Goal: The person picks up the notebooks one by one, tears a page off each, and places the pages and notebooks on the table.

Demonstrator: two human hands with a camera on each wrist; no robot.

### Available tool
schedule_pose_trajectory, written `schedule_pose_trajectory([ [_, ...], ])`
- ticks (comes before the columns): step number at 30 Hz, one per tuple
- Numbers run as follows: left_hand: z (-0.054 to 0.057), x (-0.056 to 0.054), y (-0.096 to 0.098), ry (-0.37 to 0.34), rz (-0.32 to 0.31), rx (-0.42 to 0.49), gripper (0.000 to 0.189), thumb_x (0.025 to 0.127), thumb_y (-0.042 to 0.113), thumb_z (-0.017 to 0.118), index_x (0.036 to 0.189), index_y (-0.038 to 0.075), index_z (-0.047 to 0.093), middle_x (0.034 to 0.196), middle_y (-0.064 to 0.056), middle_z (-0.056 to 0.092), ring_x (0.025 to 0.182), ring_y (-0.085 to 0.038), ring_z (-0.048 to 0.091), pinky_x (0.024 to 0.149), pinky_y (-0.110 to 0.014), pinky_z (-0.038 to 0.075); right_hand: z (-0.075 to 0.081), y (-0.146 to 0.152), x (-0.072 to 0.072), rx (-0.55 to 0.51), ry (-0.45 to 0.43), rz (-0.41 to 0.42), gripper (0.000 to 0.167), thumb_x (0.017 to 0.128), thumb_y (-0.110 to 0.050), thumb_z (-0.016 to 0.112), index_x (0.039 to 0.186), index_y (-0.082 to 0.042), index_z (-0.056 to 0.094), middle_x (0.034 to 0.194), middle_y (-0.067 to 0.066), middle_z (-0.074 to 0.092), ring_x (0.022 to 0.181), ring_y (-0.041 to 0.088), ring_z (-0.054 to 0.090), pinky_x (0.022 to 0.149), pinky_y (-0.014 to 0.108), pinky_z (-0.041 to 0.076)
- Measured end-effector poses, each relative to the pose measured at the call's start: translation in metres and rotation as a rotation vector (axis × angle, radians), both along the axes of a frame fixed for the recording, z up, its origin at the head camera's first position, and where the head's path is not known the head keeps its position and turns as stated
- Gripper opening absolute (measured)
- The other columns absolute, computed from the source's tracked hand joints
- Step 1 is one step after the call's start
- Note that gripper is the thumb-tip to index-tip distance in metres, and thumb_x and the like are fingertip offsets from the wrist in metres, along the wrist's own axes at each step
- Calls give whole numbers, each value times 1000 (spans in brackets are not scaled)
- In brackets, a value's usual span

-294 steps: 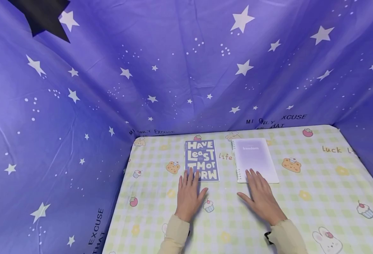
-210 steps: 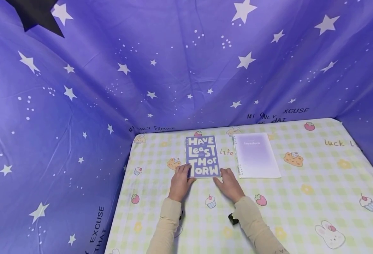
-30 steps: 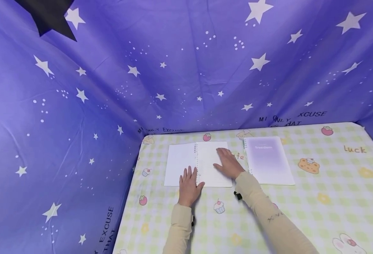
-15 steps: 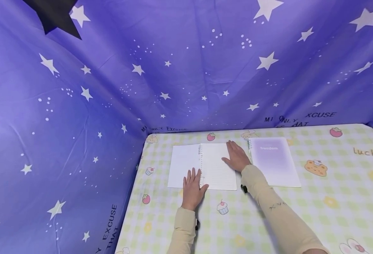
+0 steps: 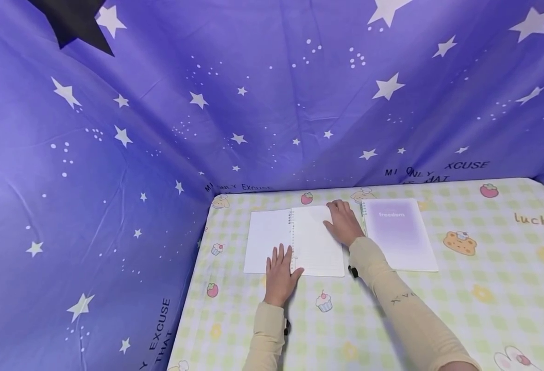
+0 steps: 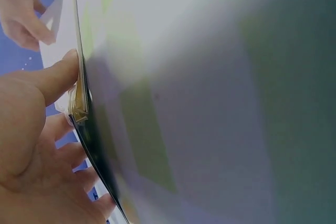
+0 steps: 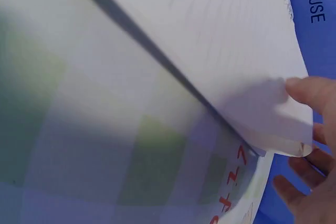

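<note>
A spiral notebook [image 5: 316,242] lies open on the cloth, its cover folded out to the left and a white lined page on the right. My left hand [image 5: 279,275] rests with straight fingers across the near end of the binding; in the left wrist view, its thumb [image 6: 60,80] lies along the edge of the page stack. At the page's far right corner, my right hand [image 5: 344,224] pinches the paper. The right wrist view shows the thumb [image 7: 310,92] on top of the page [image 7: 236,66], whose corner bends up with fingers beneath it.
A second spiral notebook [image 5: 399,234], purple with "freedom" on its cover, lies closed just right of my right hand. The green checked tablecloth [image 5: 392,319] has printed cartoon figures. Purple star-printed curtains [image 5: 272,103] rise behind and at the sides.
Both notebooks were closed earlier with my hands on them; the left one now lies open. My right hand moved across the page to its far right corner and took hold there. The left hand stayed.
</note>
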State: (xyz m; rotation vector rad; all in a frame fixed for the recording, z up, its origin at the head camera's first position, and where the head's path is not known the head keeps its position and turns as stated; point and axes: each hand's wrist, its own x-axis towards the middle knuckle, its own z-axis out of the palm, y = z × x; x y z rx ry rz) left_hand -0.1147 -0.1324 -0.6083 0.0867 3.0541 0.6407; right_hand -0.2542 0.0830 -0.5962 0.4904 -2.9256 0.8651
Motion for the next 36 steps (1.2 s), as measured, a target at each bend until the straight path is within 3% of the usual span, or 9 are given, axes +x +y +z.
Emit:
schedule_pose_trajectory([
  [8, 1, 0, -3, 7, -17, -44, 69, 94, 40, 64, 150, 8, 42, 158, -20, 33, 147, -39, 28, 118, -59, 26, 11, -10, 3, -43, 120, -58, 23, 92, -15, 71, 110, -1, 67, 122, 16, 57, 119, 34, 49, 105, 49, 42],
  [12, 2, -1, -6, 9, -10, -70, 69, 94, 41, 63, 151, 8, 42, 158, -19, 34, 147, -38, 29, 118, -58, 27, 12, -16, 2, -79, 165, -39, 12, 90, -12, 71, 98, -3, 71, 112, 15, 66, 111, 33, 56, 101, 47, 46],
  [16, 3, -1, -6, 30, -12, -40, 68, 93, 39, 65, 149, 7, 44, 157, -21, 36, 146, -39, 30, 117, -59, 27, 7, -14, -1, -66, 71, -27, 34, 92, -17, 70, 119, 3, 65, 122, 21, 64, 118, 37, 54, 104, 51, 45],
  [20, 1, 0, -4, 19, -30, -24, 68, 94, 39, 64, 150, 7, 43, 157, -21, 35, 146, -40, 30, 117, -59, 27, 2, -7, -1, 68, -54, -27, 60, 94, -24, 69, 139, 8, 48, 141, 29, 47, 135, 44, 38, 110, 59, 36],
  [24, -1, 2, -3, 21, -24, -40, 68, 94, 40, 64, 150, 8, 43, 158, -19, 35, 147, -38, 30, 117, -58, 27, -2, -3, -1, 143, -77, 1, 58, 94, -24, 67, 138, 9, 49, 145, 30, 44, 137, 47, 35, 110, 62, 35],
  [30, -3, 0, -1, 40, -18, -32, 69, 93, 42, 64, 150, 9, 43, 157, -19, 35, 146, -38, 30, 117, -58, 28, -6, 1, -5, 116, -85, -3, 63, 96, -26, 65, 142, 12, 42, 144, 31, 42, 137, 48, 32, 113, 62, 31],
  [33, -5, 0, -1, 9, -20, -37, 69, 94, 44, 62, 151, 10, 41, 159, -17, 34, 148, -37, 28, 118, -57, 26, -7, 4, -7, 113, -77, 0, 58, 95, -25, 66, 137, 10, 49, 139, 32, 46, 134, 49, 34, 110, 62, 32],
  [36, -4, 0, -2, 16, -19, -37, 69, 94, 43, 61, 151, 10, 41, 159, -17, 34, 147, -37, 29, 118, -57, 26, -7, 5, -13, 81, -9, -15, 47, 91, -19, 70, 128, 7, 58, 128, 29, 53, 125, 46, 40, 104, 60, 38],
])
